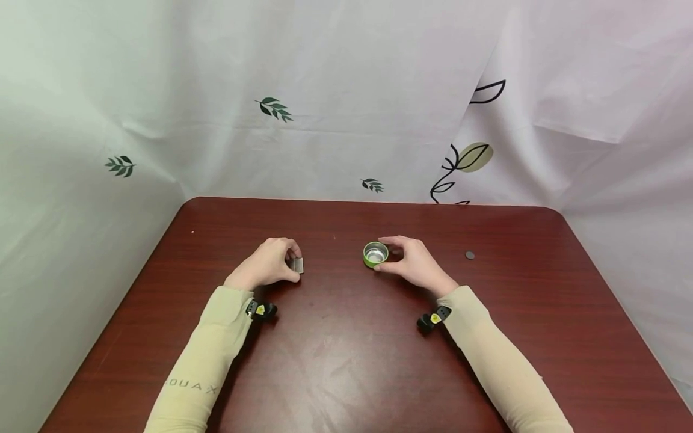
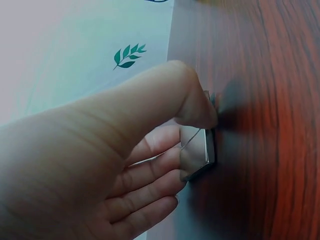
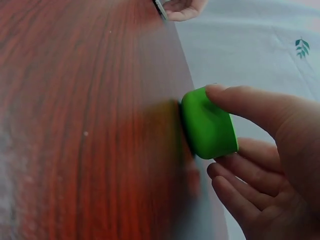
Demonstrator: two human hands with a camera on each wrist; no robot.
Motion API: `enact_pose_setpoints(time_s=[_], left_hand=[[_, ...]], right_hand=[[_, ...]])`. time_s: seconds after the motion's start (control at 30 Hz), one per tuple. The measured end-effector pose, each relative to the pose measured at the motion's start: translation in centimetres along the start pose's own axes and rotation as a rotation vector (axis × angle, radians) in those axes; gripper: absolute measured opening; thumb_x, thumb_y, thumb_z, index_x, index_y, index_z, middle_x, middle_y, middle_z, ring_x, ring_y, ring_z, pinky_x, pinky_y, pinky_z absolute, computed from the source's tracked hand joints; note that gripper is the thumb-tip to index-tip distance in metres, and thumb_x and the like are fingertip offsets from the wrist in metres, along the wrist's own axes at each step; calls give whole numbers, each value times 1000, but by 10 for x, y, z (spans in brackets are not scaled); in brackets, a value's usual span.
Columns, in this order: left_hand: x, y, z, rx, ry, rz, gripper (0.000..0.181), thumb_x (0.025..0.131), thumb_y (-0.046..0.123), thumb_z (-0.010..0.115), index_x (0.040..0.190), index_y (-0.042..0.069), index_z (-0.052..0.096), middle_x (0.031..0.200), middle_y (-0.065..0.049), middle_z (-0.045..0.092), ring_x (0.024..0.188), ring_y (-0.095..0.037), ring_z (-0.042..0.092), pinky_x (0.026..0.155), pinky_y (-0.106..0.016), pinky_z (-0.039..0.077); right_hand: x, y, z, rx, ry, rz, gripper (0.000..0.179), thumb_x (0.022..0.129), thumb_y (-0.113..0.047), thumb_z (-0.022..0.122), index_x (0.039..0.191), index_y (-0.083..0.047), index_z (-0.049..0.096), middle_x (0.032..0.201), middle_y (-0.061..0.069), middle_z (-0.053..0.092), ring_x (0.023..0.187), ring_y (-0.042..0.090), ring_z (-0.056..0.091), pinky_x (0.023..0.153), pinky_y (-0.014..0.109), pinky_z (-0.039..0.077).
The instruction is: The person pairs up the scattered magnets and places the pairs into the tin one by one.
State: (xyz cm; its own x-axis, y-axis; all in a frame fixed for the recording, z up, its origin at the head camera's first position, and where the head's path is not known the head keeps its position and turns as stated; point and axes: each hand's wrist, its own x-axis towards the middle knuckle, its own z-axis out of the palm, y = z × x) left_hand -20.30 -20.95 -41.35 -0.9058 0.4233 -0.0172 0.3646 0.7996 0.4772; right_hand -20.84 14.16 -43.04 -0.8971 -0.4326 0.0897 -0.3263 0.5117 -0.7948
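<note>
My left hand (image 1: 272,262) grips a small silver, flat-sided rectangular piece (image 1: 298,265) between thumb and fingers at the table surface. In the left wrist view the piece's shiny face (image 2: 194,147) mirrors the fingers, and the thumb covers its upper end. My right hand (image 1: 412,262) pinches a small round green tin (image 1: 375,263) by its sides, thumb in front and fingers behind. Its silver inside faces up and looks bare. The right wrist view shows the tin's green wall (image 3: 207,127) close to the tabletop, upright.
Right of my right hand a small dark grey disc (image 1: 470,255) lies flat on the reddish-brown table (image 1: 335,361). A white curtain (image 1: 325,150) with leaf prints hangs behind the table's back edge and at both sides. Each wrist wears a black strap with a camera.
</note>
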Motion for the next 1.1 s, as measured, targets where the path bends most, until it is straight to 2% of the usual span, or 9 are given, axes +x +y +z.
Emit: enact_pose_setpoints(time_s=[0.37, 0.53, 0.8, 0.97, 1.1], left_hand=[[-1, 2, -1, -1, -2, -21, 38, 65, 10, 82, 101, 4, 70, 91, -4, 64, 85, -20, 60, 77, -36, 52], [-1, 2, 0, -7, -2, -19, 37, 66, 10, 83, 100, 4, 70, 92, -4, 64, 85, -20, 60, 77, -36, 52], [-1, 1, 0, -43, -8, -14, 34, 70, 11, 84, 101, 4, 73, 93, -4, 65, 85, -20, 62, 78, -37, 53], [2, 1, -2, -24, -30, -13, 29, 76, 12, 85, 102, 3, 76, 92, -2, 68, 86, -19, 64, 79, -37, 54], [4, 2, -2, -12, -49, -29, 27, 76, 12, 83, 101, 4, 76, 91, 0, 69, 85, -17, 64, 80, -35, 54]], right_hand=[[-1, 3, 2, -4, 19, 15, 60, 81, -28, 89, 133, -9, 66, 118, 3, 68, 106, 19, 66, 92, 39, 54], [-5, 3, 3, 4, 10, 2, 59, 80, -25, 90, 132, -8, 67, 118, 3, 68, 106, 19, 66, 92, 39, 54], [-8, 4, 3, 7, 10, 10, 59, 80, -24, 90, 132, -8, 67, 118, 3, 68, 105, 18, 66, 92, 38, 54], [-9, 4, 3, 3, 11, 16, 59, 79, -24, 90, 131, -9, 67, 116, 1, 68, 104, 16, 66, 91, 37, 54], [-10, 2, 4, 3, 20, 12, 59, 78, -25, 91, 130, -9, 68, 114, 1, 69, 102, 17, 67, 90, 38, 54]])
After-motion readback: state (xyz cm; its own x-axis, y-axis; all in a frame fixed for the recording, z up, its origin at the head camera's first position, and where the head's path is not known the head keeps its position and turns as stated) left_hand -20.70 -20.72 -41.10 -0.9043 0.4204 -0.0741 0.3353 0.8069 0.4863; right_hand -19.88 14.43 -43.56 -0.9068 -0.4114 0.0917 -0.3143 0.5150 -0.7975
